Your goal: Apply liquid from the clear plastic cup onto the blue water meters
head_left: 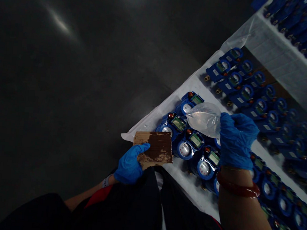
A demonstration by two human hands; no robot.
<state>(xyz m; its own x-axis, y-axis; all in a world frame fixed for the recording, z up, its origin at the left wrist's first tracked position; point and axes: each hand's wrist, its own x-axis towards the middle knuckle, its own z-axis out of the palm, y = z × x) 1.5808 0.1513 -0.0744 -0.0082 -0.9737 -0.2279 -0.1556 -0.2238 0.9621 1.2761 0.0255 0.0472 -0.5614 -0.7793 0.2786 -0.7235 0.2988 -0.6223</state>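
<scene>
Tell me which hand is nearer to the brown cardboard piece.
Left. The left hand holds the brown cardboard piece by its lower edge; the right hand is apart from it, holding a clear plastic bag over the blue meters.

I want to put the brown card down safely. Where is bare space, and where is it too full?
Free: the white sheet strip at the near edge, beside the brown card in the left hand; also the dark floor. Crowded: the rows of blue meters under the right hand holding a clear bag.

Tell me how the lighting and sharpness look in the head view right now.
Head view: dim overall; floor nearly black with one glare streak; right hand, plastic bag and nearby meters lit and fairly sharp; far meters soft; left hand holds a readable cardboard piece.
</scene>
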